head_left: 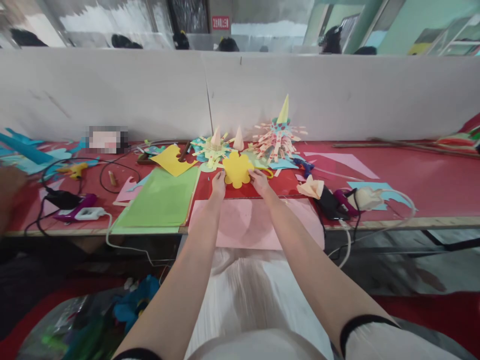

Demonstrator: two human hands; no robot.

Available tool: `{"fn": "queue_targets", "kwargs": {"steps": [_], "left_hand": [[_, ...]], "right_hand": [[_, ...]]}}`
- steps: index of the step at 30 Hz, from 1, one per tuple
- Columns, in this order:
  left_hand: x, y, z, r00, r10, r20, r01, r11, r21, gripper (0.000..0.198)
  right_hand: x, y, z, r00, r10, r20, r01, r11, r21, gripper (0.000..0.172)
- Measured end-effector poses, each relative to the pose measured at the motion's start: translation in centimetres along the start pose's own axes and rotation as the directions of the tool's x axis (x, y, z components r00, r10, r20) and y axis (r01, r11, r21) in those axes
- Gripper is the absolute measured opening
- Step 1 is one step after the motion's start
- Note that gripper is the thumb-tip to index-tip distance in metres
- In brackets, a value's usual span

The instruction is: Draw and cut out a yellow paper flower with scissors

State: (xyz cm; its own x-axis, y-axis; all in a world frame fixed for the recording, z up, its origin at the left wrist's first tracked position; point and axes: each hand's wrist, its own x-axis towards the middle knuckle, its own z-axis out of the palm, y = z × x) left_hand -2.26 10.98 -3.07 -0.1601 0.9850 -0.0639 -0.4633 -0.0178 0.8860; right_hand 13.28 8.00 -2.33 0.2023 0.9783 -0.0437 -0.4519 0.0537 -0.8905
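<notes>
A yellow paper flower (237, 169) with rounded petals is held up flat over the red table. My left hand (218, 184) pinches its left edge, and my right hand (259, 181) grips the opposite edge. A yellow loop (268, 173), perhaps a scissors handle, shows beside my right hand; the rest of it is hidden. Below my forearms lies a pink paper sheet (245, 222) at the table's front edge. Just behind the flower stand a small spiky paper craft (215, 147), a pale pink paper cone (239, 138) and a taller tiered paper craft (280, 135).
Green sheets (157, 200) and a cut yellow sheet (173, 160) lie left. A blue glue gun (304, 166), a black phone (332, 204) and a power strip (362, 199) with cables sit right. A yellow glue gun (75, 170) lies far left. A white partition (150, 95) borders the back.
</notes>
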Motion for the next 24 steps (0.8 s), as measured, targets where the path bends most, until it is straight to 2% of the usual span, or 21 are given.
{"fn": "queue_targets", "kwargs": {"steps": [5,10,14,21,24], "left_hand": [[-0.3,0.6,0.4,0.999,-0.047,0.012,0.048,0.997,-0.053,0.016],[-1.0,1.1,0.6,0.992,-0.102,0.081,0.097,0.994,0.057,0.024],[-1.3,1.4,0.8,0.991,-0.103,0.083,0.099,0.994,0.052,0.023],[-1.6,1.8,0.9,0.992,-0.111,0.066,0.108,0.993,0.045,0.016],[-1.6,1.7,0.9,0.992,-0.111,0.055,0.108,0.992,0.063,0.018]], "right_hand": [[-0.1,-0.3,0.0,1.0,0.024,0.004,-0.024,1.0,0.007,0.029],[-0.3,-0.3,0.2,1.0,0.021,-0.005,-0.021,1.0,0.003,0.028],[-0.3,-0.4,0.3,0.999,0.019,-0.027,-0.019,1.0,0.001,0.026],[-0.3,-1.1,0.0,0.998,0.057,-0.015,-0.058,0.996,-0.074,0.008],[-0.4,-1.4,0.0,0.998,0.067,-0.013,-0.068,0.988,-0.142,0.007]]}}
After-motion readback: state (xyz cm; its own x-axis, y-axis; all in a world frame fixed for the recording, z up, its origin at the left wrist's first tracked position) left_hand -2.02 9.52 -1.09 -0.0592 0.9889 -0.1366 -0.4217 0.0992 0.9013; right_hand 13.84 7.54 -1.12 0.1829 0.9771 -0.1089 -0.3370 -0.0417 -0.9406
